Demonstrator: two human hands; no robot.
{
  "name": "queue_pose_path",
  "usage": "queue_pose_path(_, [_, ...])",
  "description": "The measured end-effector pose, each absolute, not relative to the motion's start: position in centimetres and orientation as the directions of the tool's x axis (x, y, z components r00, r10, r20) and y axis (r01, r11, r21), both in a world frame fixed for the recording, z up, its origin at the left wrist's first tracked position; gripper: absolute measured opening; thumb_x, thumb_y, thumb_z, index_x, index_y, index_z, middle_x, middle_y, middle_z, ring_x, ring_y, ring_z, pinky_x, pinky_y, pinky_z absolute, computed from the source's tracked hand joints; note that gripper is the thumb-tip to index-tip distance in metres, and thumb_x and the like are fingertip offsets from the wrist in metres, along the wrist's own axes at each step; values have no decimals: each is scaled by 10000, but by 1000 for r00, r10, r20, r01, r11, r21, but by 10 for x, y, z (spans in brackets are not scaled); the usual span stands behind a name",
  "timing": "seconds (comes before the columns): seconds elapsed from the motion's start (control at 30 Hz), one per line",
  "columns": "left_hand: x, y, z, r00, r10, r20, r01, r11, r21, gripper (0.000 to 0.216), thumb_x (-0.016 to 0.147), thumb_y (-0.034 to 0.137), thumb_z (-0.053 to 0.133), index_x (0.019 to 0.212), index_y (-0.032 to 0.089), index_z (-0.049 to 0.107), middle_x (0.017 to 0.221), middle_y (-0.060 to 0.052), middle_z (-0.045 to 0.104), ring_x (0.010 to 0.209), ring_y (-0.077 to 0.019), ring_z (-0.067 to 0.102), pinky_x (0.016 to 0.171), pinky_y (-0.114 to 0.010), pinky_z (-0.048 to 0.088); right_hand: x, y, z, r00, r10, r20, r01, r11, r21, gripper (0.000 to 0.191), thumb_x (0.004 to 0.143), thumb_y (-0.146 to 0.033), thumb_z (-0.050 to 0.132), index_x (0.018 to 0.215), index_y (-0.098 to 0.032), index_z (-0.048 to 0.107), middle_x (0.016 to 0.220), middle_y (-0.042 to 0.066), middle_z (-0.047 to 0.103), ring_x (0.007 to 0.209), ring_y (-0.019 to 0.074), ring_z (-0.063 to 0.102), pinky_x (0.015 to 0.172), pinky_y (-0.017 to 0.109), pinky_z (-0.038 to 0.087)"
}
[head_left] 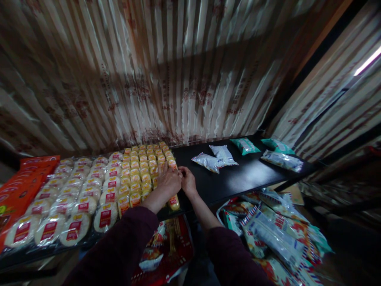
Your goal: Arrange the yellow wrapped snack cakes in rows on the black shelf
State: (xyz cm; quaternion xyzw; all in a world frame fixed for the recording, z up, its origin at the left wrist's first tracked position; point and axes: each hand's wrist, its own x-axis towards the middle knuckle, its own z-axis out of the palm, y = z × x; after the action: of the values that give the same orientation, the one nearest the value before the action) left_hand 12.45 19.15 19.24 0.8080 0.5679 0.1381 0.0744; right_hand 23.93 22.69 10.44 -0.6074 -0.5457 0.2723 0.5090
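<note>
Head view: left hand (170, 180) on yellow packs (135, 176); clear wrappers (104, 217) hold discs (75, 229).

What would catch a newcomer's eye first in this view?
Probably the tight rows of yellow packets in the middle of the black shelf, with the left hand and right hand close together at their right edge. Next, the bright orange bags at the far left, beside round pale packs. Lower right, a jumbled pile of shiny bags lies below the shelf.
</note>
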Motion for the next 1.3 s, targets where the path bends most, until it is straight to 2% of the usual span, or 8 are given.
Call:
queue_pose_path(0.13, [126, 192, 196, 322, 943, 86, 921, -333, 201, 398, 921, 271, 336, 1124, 149, 656, 1257, -136, 608, 1329, -332, 359, 1130, -574, 102, 237, 223, 110, 252, 932, 261, 475, 116, -872, 197, 777, -261, 514, 900, -183, 647, 838, 43, 648, 784, 182, 606, 779, 306, 479])
queue_pose_path(0.33, [129, 187, 203, 335, 937, 94, 920, -347, 183, 376, 919, 259, 337, 1054, 160, 674, 1189, -131, 639, 1315, -308, 380, 1133, -558, 114, 239, 221, 113, 207, 941, 269, 615, 89, -783, 187, 784, -220, 527, 891, -205, 680, 875, 42, 659, 842, 188, 593, 796, 306, 460])
queue_pose_path(0.43, [128, 187, 202, 341, 934, 106, 916, -356, 185, 367, 918, 262, 347, 1025, 157, 681, 1157, -144, 651, 1300, -309, 397, 1126, -570, 121, 242, 224, 110, 202, 942, 267, 627, 85, -774, 195, 775, -209, 549, 913, -215, 688, 911, 41, 666, 876, 189, 596, 826, 316, 463])
queue_pose_path(0.63, [126, 189, 199, 341, 932, 121, 916, -359, 180, 357, 922, 282, 362, 1049, 169, 676, 1174, -123, 653, 1309, -309, 390, 1134, -564, 118, 244, 234, 101, 205, 936, 287, 523, 143, -840, 260, 787, -273, 556, 1001, -189, 678, 998, 78, 682, 917, 213, 624, 865, 365, 495])
queue_pose_path(0.73, [126, 189, 200, 332, 937, 108, 921, -347, 178, 360, 920, 282, 368, 1098, 171, 660, 1201, -119, 644, 1315, -309, 387, 1140, -565, 114, 241, 239, 100, 222, 929, 296, 494, 155, -856, 328, 806, -316, 541, 1088, -201, 661, 1093, 82, 682, 1009, 229, 609, 921, 399, 483])
queue_pose_path(0.9, [127, 191, 199, 322, 936, 142, 917, -346, 197, 371, 922, 272, 358, 1123, 167, 652, 1204, -127, 644, 1295, -307, 408, 1135, -584, 119, 241, 241, 107, 176, 952, 251, 435, 154, -887, 488, 879, -510, 432, 1213, -209, 621, 1251, 88, 627, 1203, 256, 523, 1041, 437, 403])
queue_pose_path(1.07, [128, 194, 195, 314, 938, 147, 911, -341, 233, 358, 913, 239, 363, 1056, 151, 679, 1165, -136, 656, 1276, -322, 429, 1138, -589, 116, 241, 241, 111, 52, 961, 273, 351, 238, -906, 639, 872, -681, 313, 1202, -236, 631, 1207, 77, 655, 1180, 260, 547, 1054, 441, 388])
queue_pose_path(1.3, [126, 189, 195, 295, 937, 185, 914, -333, 230, 380, 923, 284, 361, 1080, 127, 669, 1184, -135, 649, 1289, -320, 418, 1149, -560, 117, 242, 239, 110, 128, 979, 156, 283, 115, -952, 582, 852, -641, 423, 1230, -235, 600, 1288, 73, 609, 1207, 245, 535, 1072, 417, 368])
